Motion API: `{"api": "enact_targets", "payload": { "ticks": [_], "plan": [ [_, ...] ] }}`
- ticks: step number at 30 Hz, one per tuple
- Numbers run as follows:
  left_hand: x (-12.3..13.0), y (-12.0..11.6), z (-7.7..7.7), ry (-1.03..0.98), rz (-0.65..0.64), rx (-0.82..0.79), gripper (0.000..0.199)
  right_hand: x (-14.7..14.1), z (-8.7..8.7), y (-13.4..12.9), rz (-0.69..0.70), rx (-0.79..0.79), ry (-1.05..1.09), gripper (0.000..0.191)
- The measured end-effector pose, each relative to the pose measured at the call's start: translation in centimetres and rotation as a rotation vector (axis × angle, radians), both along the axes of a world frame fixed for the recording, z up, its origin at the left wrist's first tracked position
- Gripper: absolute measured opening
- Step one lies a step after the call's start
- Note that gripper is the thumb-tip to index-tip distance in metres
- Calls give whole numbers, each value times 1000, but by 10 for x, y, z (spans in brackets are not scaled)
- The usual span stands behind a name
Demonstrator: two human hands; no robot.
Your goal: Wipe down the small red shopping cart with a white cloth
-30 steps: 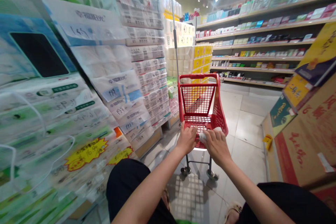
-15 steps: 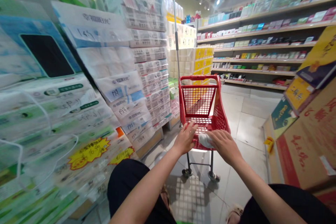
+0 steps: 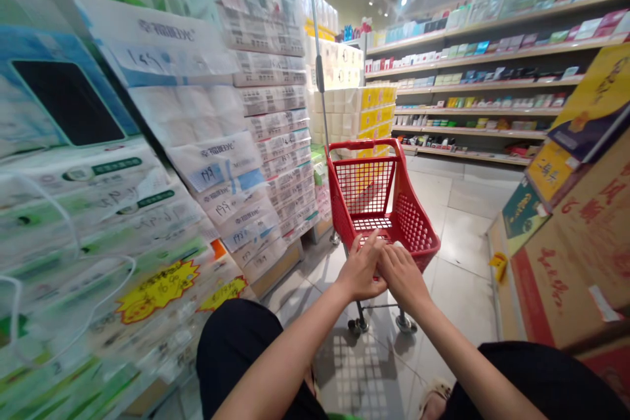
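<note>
A small red shopping cart (image 3: 420, 236) with a plastic grid basket stands before me, turned slightly. Over its near edge my left hand (image 3: 363, 269) reaches forward, fingers stretched out and slightly spread, its thumb side meeting the other hand. My right hand (image 3: 402, 275) is curled against it, closed around a crumpled white tissue that is now almost wholly covered. Only a small white bit shows by the right fingers. Whether the left hand also touches the tissue is hidden. A thin metal pole (image 3: 315, 20) rises from the cart's left side.
Tall stacks of packaged tissue rolls (image 3: 231, 197) line the left, with yellow price signs (image 3: 157, 292). On the right stand cardboard cartons (image 3: 566, 262). Shelves of small boxed goods (image 3: 472, 85) run along the back. Grey floor tiles (image 3: 465, 236) lie between. My knees flank the cart.
My hands have come together, the right moving left and over the tissue, which was in plain sight between them before. The cart appears turned a little, and the view has shifted slightly.
</note>
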State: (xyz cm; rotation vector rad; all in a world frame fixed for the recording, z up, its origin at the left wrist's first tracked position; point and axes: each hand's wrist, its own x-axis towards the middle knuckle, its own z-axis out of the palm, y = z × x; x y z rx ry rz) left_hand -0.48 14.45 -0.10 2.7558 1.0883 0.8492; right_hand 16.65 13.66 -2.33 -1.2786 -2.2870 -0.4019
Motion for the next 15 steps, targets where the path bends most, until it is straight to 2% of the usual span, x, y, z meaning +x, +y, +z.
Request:
{"api": "enact_targets", "payload": {
  "ticks": [3,5,7,11,13,15],
  "plan": [
    [-6,-3,2,15,-9,11,85,-10,6,-3,144,-84,92,53],
    [-10,-5,6,23,-4,19,87,-1,13,-3,254,-174,182,61],
    [-13,-8,11,17,28,26,86,14,18,-2,286,-222,300,62],
    [-1,-11,18,-5,167,82,64,39,12,7,96,-122,458,44],
    [14,-10,17,46,193,137,52,44,4,12,26,-84,407,38],
    [30,-7,11,122,199,176,49,46,-5,14,9,-68,317,38]
  ]
}}
